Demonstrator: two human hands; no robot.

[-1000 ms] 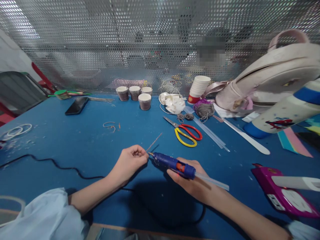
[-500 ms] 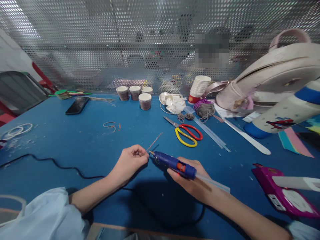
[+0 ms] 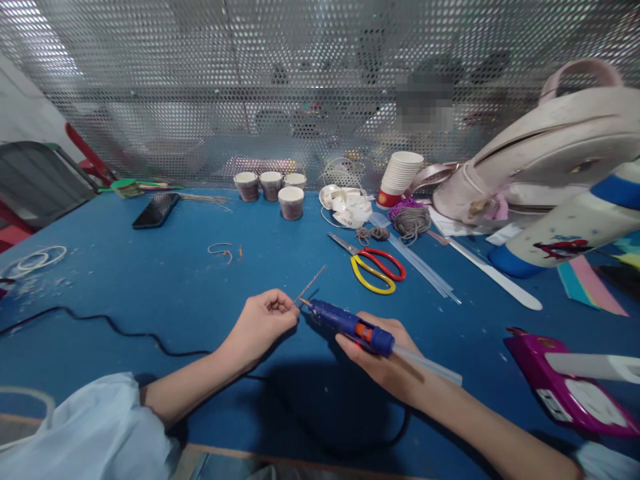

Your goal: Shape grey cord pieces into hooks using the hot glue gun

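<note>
My left hand (image 3: 270, 316) is closed in a pinch on a thin brownish stick (image 3: 314, 279), which pokes out up and to the right. In my right hand (image 3: 383, 353) is a blue hot glue gun (image 3: 345, 322), its nozzle at the stick close to my left fingertips. A clear glue stick (image 3: 430, 367) juts from the back of the gun over my wrist. Beyond my hands lie scissors (image 3: 361, 262) with one red and one yellow handle. A curled piece of cord (image 3: 221, 251) rests further left.
Several small wrapped cups (image 3: 291, 205) stand near the perforated metal screen (image 3: 200, 87). Grey yarn (image 3: 413, 223), stacked paper cups (image 3: 400, 177), a bag (image 3: 555, 147) and a bottle (image 3: 565, 230) are to the right. A magenta device (image 3: 575, 387) sits nearer. The black cable (image 3: 125, 340) crosses the left side.
Almost nothing differs. Both hands, the stick and the glue gun keep the same pose; the whole view has shifted very slightly.
</note>
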